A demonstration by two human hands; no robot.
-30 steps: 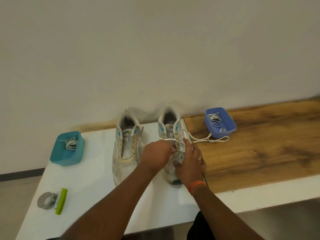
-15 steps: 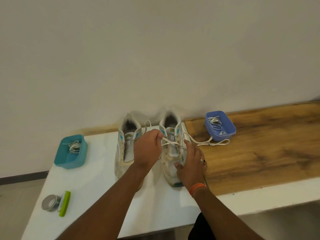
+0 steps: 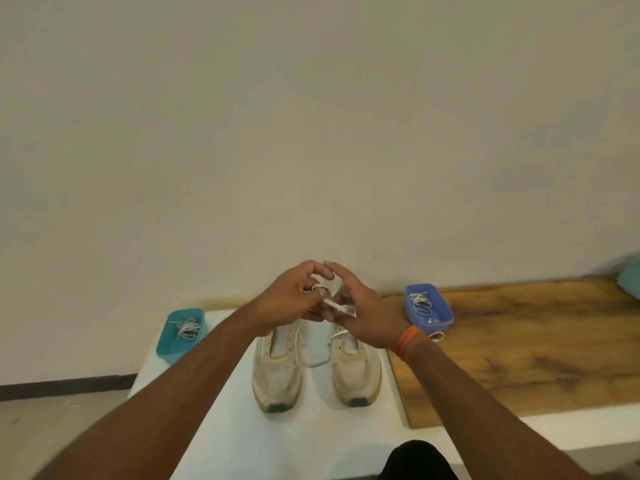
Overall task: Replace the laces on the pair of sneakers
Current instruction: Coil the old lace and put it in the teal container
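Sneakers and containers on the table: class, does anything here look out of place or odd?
A loop of lace trails on the wooden surface beside the purple container. Both sneakers look dirty. Nothing is spilled or tipped.

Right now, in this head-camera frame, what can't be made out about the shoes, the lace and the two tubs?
- Heel ends of the two worn white sneakers: head view, covered by both hands.
- White lace: blurred, and its run into the eyelets is behind the right hand and left hand.
- Laces in the teal tub and the blue tub: too small to count.
- Teal thing at the right edge: cut off.
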